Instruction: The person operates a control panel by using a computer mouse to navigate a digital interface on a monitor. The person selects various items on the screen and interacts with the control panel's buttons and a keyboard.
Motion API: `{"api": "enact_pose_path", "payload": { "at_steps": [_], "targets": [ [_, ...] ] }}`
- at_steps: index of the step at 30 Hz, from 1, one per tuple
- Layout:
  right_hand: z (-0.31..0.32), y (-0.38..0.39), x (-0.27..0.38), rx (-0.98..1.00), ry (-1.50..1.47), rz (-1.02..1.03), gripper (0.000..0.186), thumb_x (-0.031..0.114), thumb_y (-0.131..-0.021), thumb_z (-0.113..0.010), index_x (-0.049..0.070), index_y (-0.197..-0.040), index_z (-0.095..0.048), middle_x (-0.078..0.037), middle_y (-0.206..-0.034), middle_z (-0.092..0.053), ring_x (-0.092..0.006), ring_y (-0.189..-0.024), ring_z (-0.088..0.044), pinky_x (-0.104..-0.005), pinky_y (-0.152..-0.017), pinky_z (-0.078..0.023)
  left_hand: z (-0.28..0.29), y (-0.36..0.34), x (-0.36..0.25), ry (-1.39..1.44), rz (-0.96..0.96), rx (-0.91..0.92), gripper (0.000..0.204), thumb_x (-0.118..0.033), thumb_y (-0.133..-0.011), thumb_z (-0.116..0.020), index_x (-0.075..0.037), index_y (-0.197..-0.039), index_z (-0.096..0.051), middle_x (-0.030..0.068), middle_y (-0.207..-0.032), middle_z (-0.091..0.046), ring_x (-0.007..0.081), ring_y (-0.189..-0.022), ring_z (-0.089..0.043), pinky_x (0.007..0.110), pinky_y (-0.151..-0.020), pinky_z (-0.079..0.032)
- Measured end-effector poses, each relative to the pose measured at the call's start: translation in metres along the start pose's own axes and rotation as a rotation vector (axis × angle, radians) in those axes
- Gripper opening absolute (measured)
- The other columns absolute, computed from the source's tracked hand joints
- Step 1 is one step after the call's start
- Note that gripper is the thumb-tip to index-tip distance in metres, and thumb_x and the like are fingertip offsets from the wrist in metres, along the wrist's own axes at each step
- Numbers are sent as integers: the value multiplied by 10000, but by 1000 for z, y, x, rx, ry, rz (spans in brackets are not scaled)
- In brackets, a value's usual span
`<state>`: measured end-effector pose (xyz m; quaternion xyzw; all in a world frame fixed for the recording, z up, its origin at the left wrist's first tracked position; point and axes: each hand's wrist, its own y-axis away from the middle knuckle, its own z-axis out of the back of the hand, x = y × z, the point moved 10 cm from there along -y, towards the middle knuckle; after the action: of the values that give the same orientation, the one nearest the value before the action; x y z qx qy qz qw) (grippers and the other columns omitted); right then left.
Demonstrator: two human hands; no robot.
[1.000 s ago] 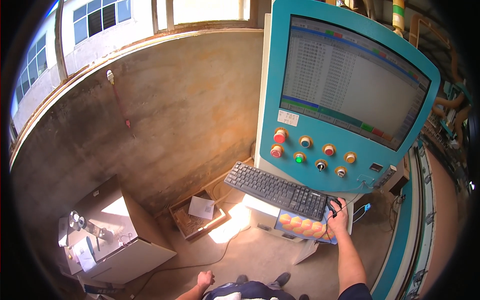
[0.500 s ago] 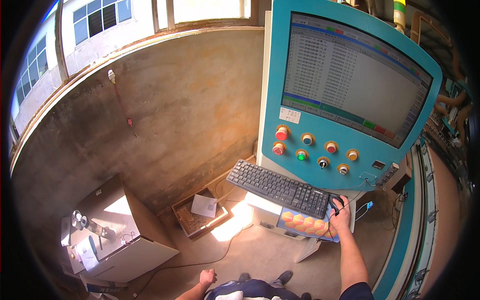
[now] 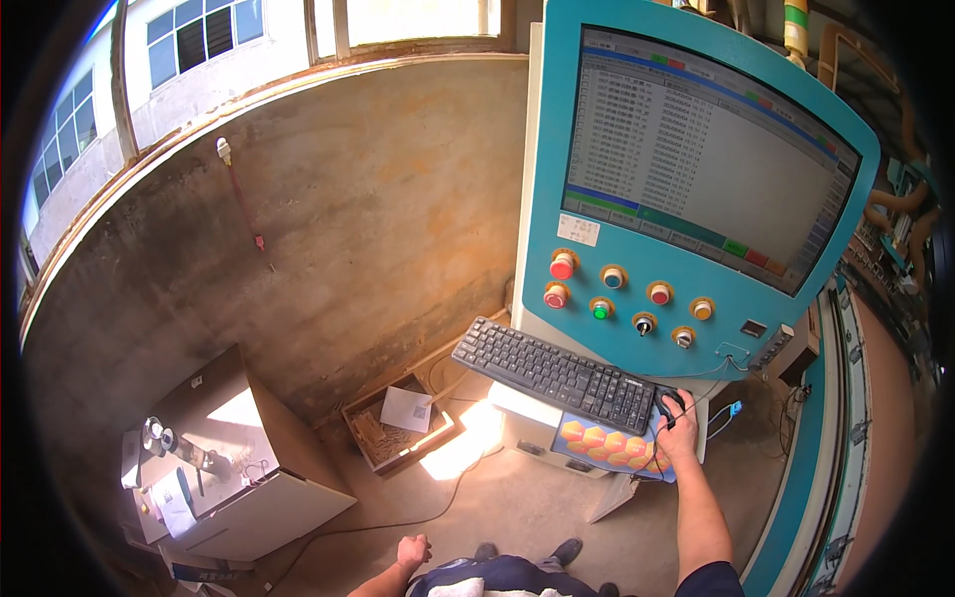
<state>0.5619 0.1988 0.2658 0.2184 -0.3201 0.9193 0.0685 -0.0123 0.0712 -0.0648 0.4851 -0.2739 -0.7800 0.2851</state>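
Note:
My right hand is closed over a black mouse at the right end of a black keyboard, on a shelf below a teal control console. A mouse pad with orange hexagons lies under the keyboard's lower edge. The console's screen shows a list of rows, above several round buttons. My left hand hangs low by my body with fingers curled and nothing visible in them, apart from the console.
A light cabinet with metal cylinders and papers on top stands at lower left. A wooden box sits on the floor by the wall. A cable crosses the floor. A long machine rail runs along the right.
The screen's list looks different from a second ago. The view has shifted slightly, and my right hand sits in much the same place on the mouse.

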Motion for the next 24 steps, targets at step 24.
{"api": "enact_pose_path", "payload": {
  "at_steps": [24],
  "targets": [
    [1,0,1,12,11,0,372,38,-691,-592,85,-1056,-638,-162,-1288,-479,-357,-1148,-499,-389,-957,-434,-2,-5,4,-2,-18,19,440,-269,-818,-397,71,-760,-670,157,-580,-637,222,-525,-630,322,-563,-521]
  ]
}}
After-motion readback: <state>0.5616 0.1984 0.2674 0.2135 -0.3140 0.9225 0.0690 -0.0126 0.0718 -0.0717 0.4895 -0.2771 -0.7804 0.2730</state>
